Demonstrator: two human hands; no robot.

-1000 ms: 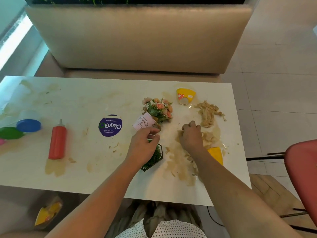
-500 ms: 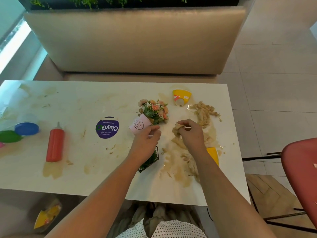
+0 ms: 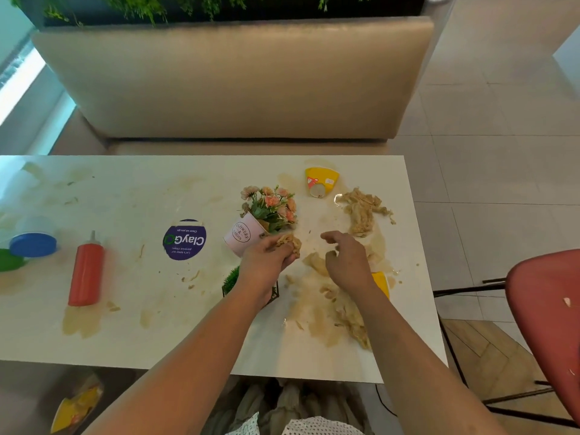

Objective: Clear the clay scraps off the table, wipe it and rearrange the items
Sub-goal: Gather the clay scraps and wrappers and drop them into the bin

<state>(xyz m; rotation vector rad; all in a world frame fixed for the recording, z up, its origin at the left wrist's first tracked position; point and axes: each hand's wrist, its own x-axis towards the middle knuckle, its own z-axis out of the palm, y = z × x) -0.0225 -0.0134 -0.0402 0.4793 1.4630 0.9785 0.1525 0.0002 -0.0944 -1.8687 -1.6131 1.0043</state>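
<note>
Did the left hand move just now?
Yes. The left hand slid right: the plant now peeks out left of its wrist, and it grips clay.

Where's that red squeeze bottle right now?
In the head view, the red squeeze bottle is on the left part of the table, between the blue-lidded tub and the round purple sticker.

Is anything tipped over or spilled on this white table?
Yes. The pink flower pot with peach flowers leans tipped over beside the left hand. The yellow paper cup lies on its side near wet beige clay scraps and brown smears.
</note>
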